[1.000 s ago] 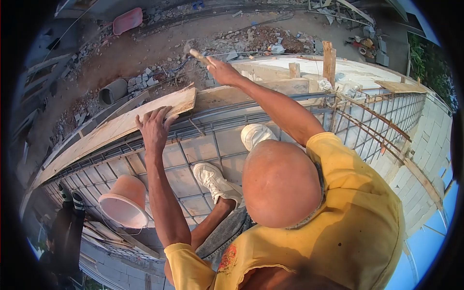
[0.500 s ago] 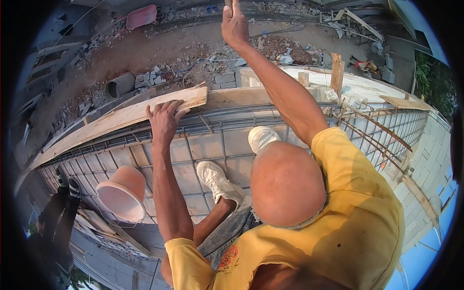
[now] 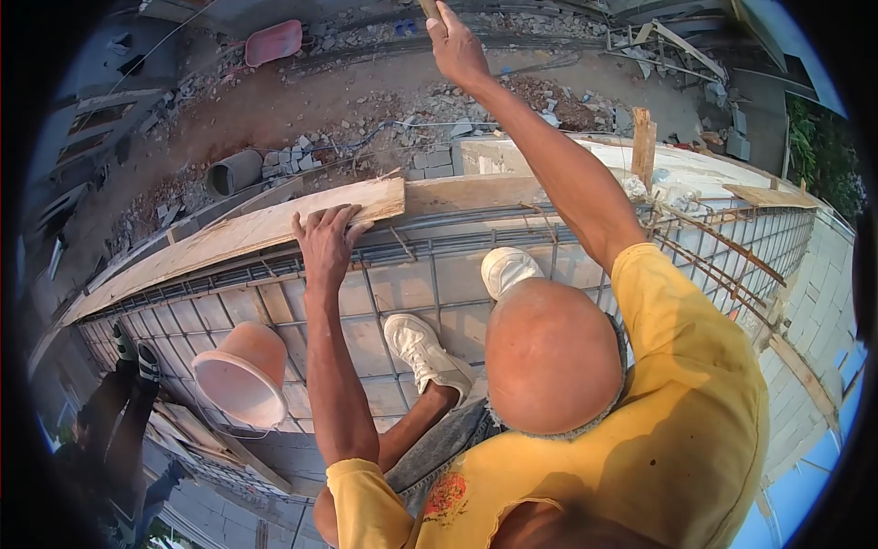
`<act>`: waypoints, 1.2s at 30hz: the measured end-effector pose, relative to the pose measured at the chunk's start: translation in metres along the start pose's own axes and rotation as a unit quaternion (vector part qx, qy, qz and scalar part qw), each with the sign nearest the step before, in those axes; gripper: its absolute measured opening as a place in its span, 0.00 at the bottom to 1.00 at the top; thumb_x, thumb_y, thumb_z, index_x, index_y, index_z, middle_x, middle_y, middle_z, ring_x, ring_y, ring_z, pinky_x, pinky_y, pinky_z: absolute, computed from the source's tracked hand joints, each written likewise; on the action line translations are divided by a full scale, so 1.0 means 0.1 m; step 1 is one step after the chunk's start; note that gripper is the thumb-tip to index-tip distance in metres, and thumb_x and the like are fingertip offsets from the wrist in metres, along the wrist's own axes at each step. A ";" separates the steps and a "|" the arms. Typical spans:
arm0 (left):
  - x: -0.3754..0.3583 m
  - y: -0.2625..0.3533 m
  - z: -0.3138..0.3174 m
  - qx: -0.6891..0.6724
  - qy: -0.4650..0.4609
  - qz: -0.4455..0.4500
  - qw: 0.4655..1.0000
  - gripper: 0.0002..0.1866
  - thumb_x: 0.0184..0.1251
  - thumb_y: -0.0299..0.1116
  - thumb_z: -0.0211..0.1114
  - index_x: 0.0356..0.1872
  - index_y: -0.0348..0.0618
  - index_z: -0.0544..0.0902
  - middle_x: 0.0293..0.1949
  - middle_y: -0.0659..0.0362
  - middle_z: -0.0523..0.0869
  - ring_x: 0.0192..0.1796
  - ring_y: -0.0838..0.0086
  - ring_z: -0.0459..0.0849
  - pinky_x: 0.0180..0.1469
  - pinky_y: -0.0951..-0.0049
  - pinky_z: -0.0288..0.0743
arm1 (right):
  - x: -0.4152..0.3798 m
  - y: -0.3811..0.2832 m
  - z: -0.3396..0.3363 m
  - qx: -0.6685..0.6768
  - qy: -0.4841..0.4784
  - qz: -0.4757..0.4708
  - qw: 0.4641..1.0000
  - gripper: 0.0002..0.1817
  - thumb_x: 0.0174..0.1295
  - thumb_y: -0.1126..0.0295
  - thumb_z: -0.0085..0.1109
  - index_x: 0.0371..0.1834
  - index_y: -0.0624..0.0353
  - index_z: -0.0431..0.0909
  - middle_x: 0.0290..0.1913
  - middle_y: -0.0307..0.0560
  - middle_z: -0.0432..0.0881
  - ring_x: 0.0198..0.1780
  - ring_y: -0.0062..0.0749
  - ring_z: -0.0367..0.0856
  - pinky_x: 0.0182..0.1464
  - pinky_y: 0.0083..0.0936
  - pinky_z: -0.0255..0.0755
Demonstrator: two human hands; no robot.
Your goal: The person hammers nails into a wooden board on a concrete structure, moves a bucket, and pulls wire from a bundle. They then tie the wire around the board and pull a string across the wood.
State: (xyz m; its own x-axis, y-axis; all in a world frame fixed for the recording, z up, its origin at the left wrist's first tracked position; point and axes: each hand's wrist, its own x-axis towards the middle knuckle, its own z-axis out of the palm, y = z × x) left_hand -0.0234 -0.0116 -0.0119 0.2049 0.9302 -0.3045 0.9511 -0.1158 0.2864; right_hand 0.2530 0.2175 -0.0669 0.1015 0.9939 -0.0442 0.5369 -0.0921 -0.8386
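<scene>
My left hand [image 3: 326,242] rests on the edge of a long plywood board [image 3: 238,224], fingers spread over its near side. The board lies along the steel reinforcing bars [image 3: 476,224]. At the top of the view my right hand [image 3: 455,50], arm stretched out, is closed round a wooden handle [image 3: 430,9]; the far end of it is outside the frame. Below the bars, my two pale shoes [image 3: 421,348] are on the rebar grid over formwork panels. One knee is bent up between my arms.
A pinkish bucket [image 3: 242,373] sits on the grid at the left. Another person's legs [image 3: 128,421] are at the far left. An upright wooden stake [image 3: 643,151] stands right of my right arm. Rubble [image 3: 302,156] and a red wheelbarrow [image 3: 273,43] lie below, beyond the edge.
My right hand has moved slightly down and right with the handle, more of which now shows. The rest of the view has shifted slightly right, and my left hand remains on the board.
</scene>
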 end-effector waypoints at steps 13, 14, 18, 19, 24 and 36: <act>-0.06 0.02 -0.02 -0.002 -0.025 -0.012 1.000 0.21 0.67 0.53 0.66 0.58 0.60 0.87 0.55 0.67 0.88 0.62 0.65 0.79 0.77 0.43 0.48 | -0.37 0.41 -0.13 -0.176 -0.400 0.019 0.899 0.31 0.77 0.52 0.49 0.78 0.52 0.64 0.58 0.64 0.83 0.59 0.58 0.82 0.61 0.50 0.73; -0.03 0.01 -0.02 0.000 -0.021 -0.011 1.000 0.21 0.67 0.53 0.66 0.58 0.60 0.87 0.55 0.67 0.88 0.62 0.65 0.79 0.77 0.43 0.48 | -0.18 0.34 -0.15 -0.131 -0.311 0.008 0.941 0.31 0.77 0.50 0.48 0.78 0.53 0.65 0.54 0.61 0.85 0.54 0.57 0.84 0.57 0.49 0.74; -0.02 0.04 -0.05 0.000 -0.028 -0.018 0.999 0.21 0.67 0.52 0.66 0.57 0.60 0.87 0.55 0.66 0.88 0.62 0.65 0.80 0.77 0.43 0.49 | 0.21 -0.19 -0.06 0.008 0.050 -0.069 0.996 0.29 0.78 0.54 0.49 0.78 0.52 0.65 0.40 0.63 0.85 0.41 0.57 0.86 0.44 0.49 0.75; -0.04 0.03 -0.04 -0.004 -0.027 -0.017 0.999 0.21 0.67 0.52 0.66 0.57 0.61 0.87 0.55 0.66 0.88 0.62 0.65 0.80 0.77 0.43 0.49 | 0.18 -0.30 -0.03 0.031 0.109 -0.077 0.991 0.29 0.78 0.55 0.49 0.78 0.52 0.65 0.37 0.63 0.85 0.38 0.58 0.86 0.41 0.50 0.74; -0.06 0.03 -0.01 -0.007 -0.016 -0.016 1.000 0.21 0.66 0.52 0.67 0.57 0.61 0.87 0.56 0.67 0.88 0.62 0.65 0.80 0.77 0.43 0.50 | -1.16 0.84 0.34 -0.180 -0.423 0.001 0.888 0.31 0.78 0.56 0.48 0.81 0.50 0.59 0.61 0.72 0.79 0.63 0.60 0.80 0.64 0.52 0.72; -0.06 0.05 -0.02 0.004 -0.029 -0.018 0.999 0.20 0.67 0.50 0.67 0.59 0.62 0.86 0.57 0.68 0.87 0.63 0.67 0.79 0.78 0.46 0.50 | 0.11 -0.31 -0.04 0.008 0.085 -0.054 0.995 0.29 0.79 0.53 0.45 0.78 0.55 0.64 0.47 0.69 0.86 0.46 0.61 0.87 0.46 0.47 0.78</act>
State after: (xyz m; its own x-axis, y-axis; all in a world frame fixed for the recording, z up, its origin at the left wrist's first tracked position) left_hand -0.0205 -0.0169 -0.0074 0.1833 0.9123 -0.3662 0.9597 -0.0854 0.2676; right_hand 0.2404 0.2314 -0.0389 0.1838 0.9732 0.1380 0.5398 0.0174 -0.8416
